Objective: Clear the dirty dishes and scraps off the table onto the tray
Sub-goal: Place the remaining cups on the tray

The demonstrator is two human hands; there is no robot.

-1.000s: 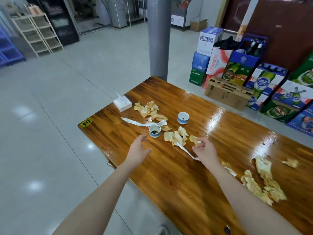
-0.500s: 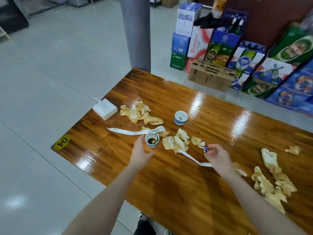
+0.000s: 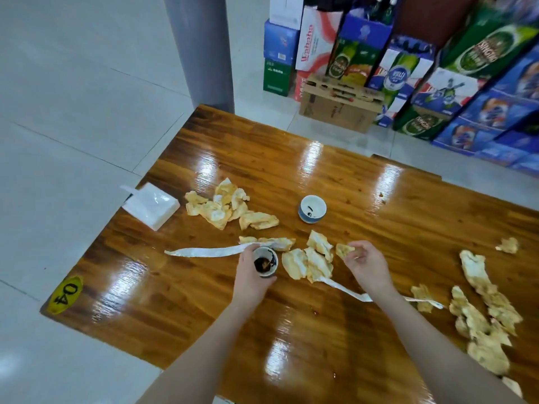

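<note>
My left hand [image 3: 251, 279] grips a small blue-and-white cup [image 3: 264, 262] with dark dregs inside, on the wooden table [image 3: 364, 185]. My right hand [image 3: 366, 262] pinches a yellow peel scrap [image 3: 344, 249] beside a cluster of peel pieces [image 3: 306, 262]. A second small cup [image 3: 312, 209] stands further back. More peel scraps lie at the back left [image 3: 230, 205] and in a pile at the right [image 3: 484, 316]. White paper strips lie left of the held cup [image 3: 204, 252] and under my right forearm [image 3: 347, 290]. No tray is in view.
A white napkin pack [image 3: 151, 205] sits at the table's left edge, near a yellow "04" sticker [image 3: 66, 293]. A grey pillar [image 3: 201, 51] stands behind the table. Stacked beer cartons [image 3: 408, 77] and a cardboard box [image 3: 338, 109] line the floor at the back right.
My left hand reached forward and closed round the near cup. My right hand moved to the peel cluster and took hold of a scrap. The camera tilted further down.
</note>
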